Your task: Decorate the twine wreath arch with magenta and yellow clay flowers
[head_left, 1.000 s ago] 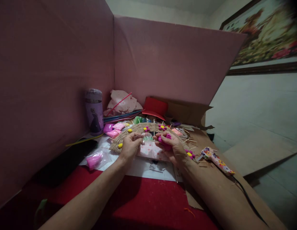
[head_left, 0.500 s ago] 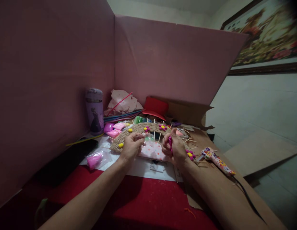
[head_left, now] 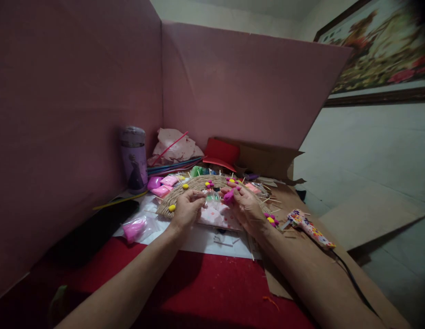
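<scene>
Between the thumb and fingers of my right hand [head_left: 245, 206] is a lump of magenta modelling clay [head_left: 229, 195]. My left hand [head_left: 188, 208] pinches a clear plastic bag [head_left: 211, 197] that hangs toward the right hand. Behind both hands stands a woven twine arch [head_left: 195, 183] with thin sticks poking out along its edge. Yellow clay dots [head_left: 172, 208] and magenta-petalled clay flowers [head_left: 271, 220] sit on the arch. Below the hands lies a white panel with pink dots [head_left: 217, 218], partly hidden by them.
A floral-patterned glue gun [head_left: 310, 230] lies on cardboard at the right, its cord running toward me. At the left are a purple tumbler [head_left: 134, 160], a bag of pink clay [head_left: 135, 229] and pink clay packs [head_left: 162, 189]. Red cloth [head_left: 198, 288] covers the near table.
My right hand has turned and its fingers have loosened from a fist, bringing the magenta clay leftward, closer to the left hand. The left hand stays about where it was.
</scene>
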The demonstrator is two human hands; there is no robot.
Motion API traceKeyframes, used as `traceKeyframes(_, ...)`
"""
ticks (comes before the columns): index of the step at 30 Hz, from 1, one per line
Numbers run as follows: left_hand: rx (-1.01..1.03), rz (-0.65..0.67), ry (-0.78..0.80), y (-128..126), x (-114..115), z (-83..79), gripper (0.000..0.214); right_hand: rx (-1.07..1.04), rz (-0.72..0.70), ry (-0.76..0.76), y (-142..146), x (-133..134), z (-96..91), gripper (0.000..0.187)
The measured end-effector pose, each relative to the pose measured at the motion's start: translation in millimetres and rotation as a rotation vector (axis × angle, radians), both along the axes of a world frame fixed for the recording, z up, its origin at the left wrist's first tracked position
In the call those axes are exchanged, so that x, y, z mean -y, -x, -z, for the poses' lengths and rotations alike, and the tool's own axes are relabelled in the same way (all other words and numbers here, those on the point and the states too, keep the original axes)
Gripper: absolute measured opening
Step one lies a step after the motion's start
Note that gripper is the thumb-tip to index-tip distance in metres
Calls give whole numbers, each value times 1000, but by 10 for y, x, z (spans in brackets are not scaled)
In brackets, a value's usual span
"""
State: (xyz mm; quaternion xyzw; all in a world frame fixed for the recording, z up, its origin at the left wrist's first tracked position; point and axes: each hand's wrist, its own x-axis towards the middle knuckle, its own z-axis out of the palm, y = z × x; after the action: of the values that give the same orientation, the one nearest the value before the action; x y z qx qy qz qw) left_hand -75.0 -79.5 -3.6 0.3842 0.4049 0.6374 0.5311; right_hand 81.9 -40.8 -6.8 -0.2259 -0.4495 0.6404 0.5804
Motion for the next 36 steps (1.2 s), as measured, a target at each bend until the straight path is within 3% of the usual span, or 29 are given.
traceKeyframes(5, 6, -11, 0, 4, -3, -10, 19, 62, 61, -34, -49, -30, 26, 43)
traceKeyframes(16, 24, -14, 6, 5, 15, -17, 20, -93, -139, 46, -115, 76, -110, 19)
traceKeyframes(27, 14, -24, 1, 10, 8, -13, 19, -69, -185, 47, -129, 46, -45, 26)
traceKeyframes(36, 19, -27, -1, 12, 11, -18, 20, -51, -90, 135, -109, -8, -30, 20)
